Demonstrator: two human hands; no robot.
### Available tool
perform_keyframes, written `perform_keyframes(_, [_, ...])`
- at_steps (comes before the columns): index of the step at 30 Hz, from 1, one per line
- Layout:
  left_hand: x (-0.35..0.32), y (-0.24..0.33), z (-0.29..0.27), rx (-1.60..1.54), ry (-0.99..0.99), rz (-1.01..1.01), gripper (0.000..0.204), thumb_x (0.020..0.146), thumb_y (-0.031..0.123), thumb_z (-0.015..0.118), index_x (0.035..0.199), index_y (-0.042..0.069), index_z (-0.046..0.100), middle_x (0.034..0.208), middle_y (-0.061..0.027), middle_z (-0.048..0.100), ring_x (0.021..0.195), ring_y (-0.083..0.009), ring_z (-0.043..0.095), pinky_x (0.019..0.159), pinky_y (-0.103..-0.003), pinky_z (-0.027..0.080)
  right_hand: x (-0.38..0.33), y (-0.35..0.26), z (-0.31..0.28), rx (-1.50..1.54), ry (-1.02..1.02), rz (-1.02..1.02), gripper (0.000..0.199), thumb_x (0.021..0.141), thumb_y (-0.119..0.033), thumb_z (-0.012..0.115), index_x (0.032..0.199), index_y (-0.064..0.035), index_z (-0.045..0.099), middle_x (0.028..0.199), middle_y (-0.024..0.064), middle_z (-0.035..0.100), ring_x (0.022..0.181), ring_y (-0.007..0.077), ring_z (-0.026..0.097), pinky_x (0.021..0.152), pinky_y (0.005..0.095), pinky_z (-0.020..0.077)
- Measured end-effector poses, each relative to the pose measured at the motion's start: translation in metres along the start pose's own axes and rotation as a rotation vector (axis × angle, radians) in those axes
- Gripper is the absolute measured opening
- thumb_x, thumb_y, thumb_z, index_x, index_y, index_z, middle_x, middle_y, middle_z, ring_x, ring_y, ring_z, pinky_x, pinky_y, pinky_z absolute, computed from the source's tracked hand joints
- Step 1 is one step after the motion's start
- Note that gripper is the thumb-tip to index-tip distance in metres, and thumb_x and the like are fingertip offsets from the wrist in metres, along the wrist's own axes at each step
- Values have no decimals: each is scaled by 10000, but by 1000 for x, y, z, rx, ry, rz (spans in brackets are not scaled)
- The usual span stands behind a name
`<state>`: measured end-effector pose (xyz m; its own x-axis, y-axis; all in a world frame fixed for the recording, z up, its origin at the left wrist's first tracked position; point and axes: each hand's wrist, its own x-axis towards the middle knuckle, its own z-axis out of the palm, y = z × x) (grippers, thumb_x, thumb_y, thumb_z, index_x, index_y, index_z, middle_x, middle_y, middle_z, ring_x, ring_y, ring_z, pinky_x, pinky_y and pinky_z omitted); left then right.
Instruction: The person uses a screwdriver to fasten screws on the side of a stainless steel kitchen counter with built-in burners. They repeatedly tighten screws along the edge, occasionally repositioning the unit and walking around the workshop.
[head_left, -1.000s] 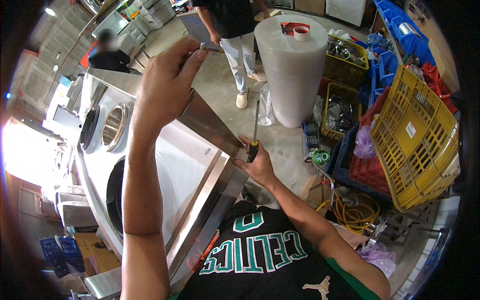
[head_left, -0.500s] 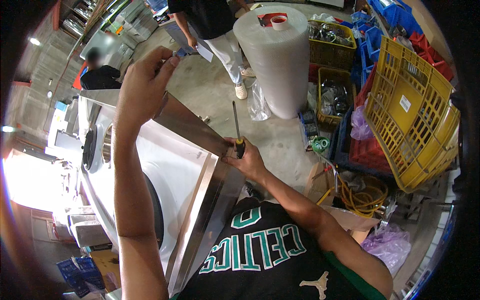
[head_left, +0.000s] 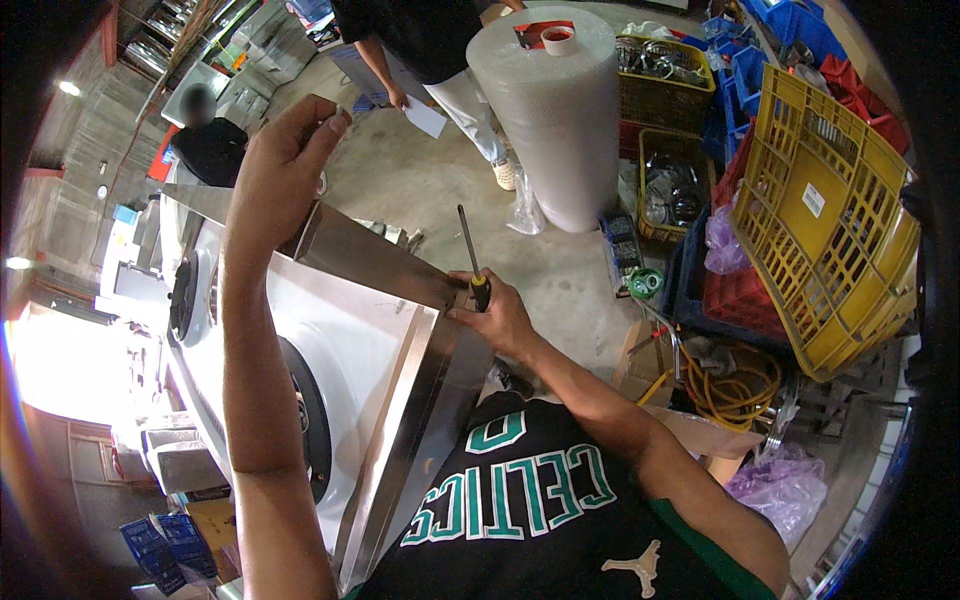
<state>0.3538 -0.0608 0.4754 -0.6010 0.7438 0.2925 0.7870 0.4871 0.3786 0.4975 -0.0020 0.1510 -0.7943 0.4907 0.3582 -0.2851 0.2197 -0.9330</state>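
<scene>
A stainless-steel housing (head_left: 370, 250) with a white inner panel (head_left: 350, 300) lies in front of me. Set into that panel is a black-rimmed round opening (head_left: 310, 410), partly behind my left forearm. My left hand (head_left: 280, 175) is raised above the housing's far side, thumb and fingertips pinched together; whatever they hold is too small to make out. At the housing's right corner, my right hand (head_left: 497, 315) grips a screwdriver (head_left: 481, 292) by its black and yellow handle, shaft pointing up and away. The fingertips of that hand touch the metal edge.
A tall bubble-wrap roll (head_left: 545, 120) stands ahead, with a tape roll (head_left: 559, 40) on top. A person (head_left: 420, 50) holding paper stands beside it; another person (head_left: 207, 145) is far left. Yellow crates (head_left: 825, 220), blue bins and a coiled yellow hose (head_left: 735, 385) crowd the right.
My left hand stays raised and pinched, shifted slightly left. The right hand still grips the screwdriver at the corner. The standing person's paper and legs have moved a little to the right.
</scene>
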Motion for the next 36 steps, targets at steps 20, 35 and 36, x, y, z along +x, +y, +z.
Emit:
perform_keyframes(20, [-1,3,5,0,79,16,305,987,272,591,1045,-24,638,831,-165,641,768,-224,606,754,-360,467,10,-7,-10,46,-119,169,591,759,-291,869,1235,-51,614,1137,136,700,1052,269,665,930,372,501])
perform_keyframes(35, [-6,7,1,26,73,10,289,1003,266,592,1033,-18,637,823,-99,636,769,-155,600,727,-322,480,9,-6,-10,-9,-109,140,624,759,-319,871,1259,-57,605,1140,161,700,1079,303,677,944,388,512])
perform_keyframes(36, [-6,7,1,-6,67,15,288,1003,267,591,1036,-15,638,818,-101,635,764,-155,601,721,-324,480,8,-7,-11,-7,-119,146,624,765,-306,872,1261,-43,600,1160,154,697,1096,284,672,962,376,508])
